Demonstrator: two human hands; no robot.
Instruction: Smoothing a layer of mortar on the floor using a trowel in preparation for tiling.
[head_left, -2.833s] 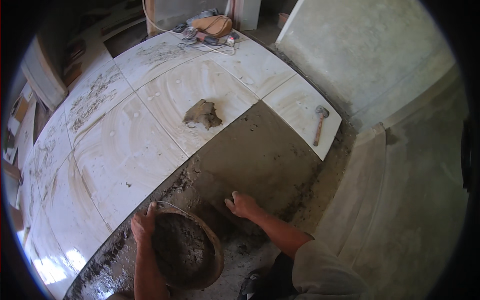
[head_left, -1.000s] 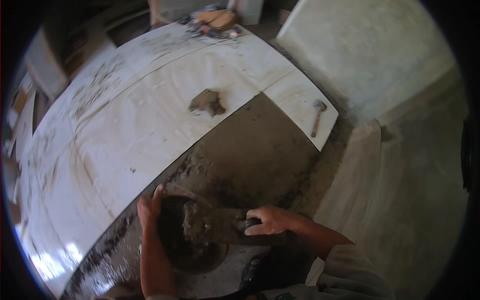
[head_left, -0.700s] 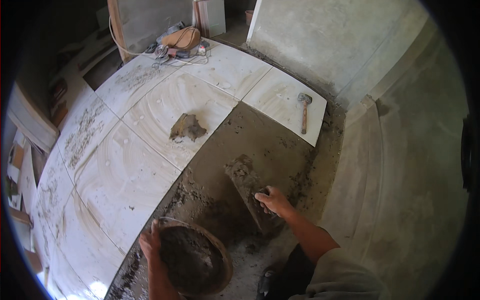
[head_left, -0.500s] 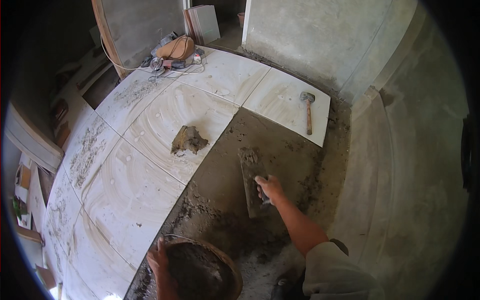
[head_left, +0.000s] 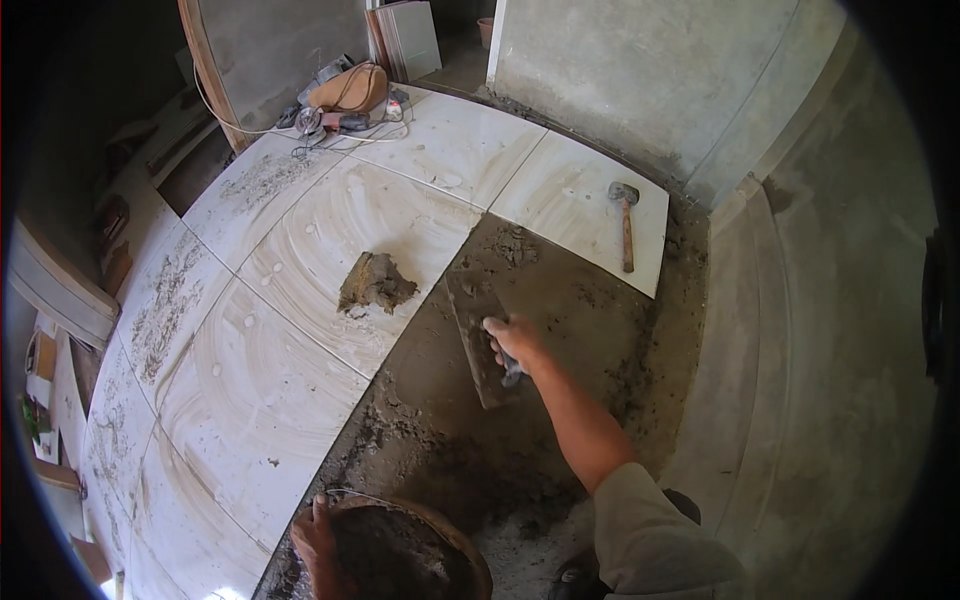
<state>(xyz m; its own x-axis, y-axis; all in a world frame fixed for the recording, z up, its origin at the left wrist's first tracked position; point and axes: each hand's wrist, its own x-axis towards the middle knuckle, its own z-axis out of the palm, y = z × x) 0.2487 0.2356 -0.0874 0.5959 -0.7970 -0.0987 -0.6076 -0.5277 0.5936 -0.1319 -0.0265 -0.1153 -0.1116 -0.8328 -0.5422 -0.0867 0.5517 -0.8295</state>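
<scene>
My right hand (head_left: 515,342) is closed around the handle of a long rectangular plastering trowel (head_left: 468,335). Its blade lies against the wet grey mortar bed (head_left: 580,335), and a small heap of mortar (head_left: 515,246) sits just past its far end. At the lower edge, my left hand (head_left: 314,540) grips the left rim of a round bucket (head_left: 455,535) with a thin wire handle. Dark mortar (head_left: 395,550) fills the bucket. Left of the trowel, a rough brown lump (head_left: 376,282) rests on a mortar-smeared white tile (head_left: 330,225).
A mallet (head_left: 626,225) lies on the far right tile (head_left: 560,200). An angle grinder (head_left: 335,121) and tangled cords sit at the back left. Stacked tiles (head_left: 410,40) lean by the doorway. Bare cement walls (head_left: 640,80) stand behind and right.
My right hand has moved the trowel away from me and slightly left. A heap of mortar now shows beyond the blade. My left hand stays on the bucket rim.
</scene>
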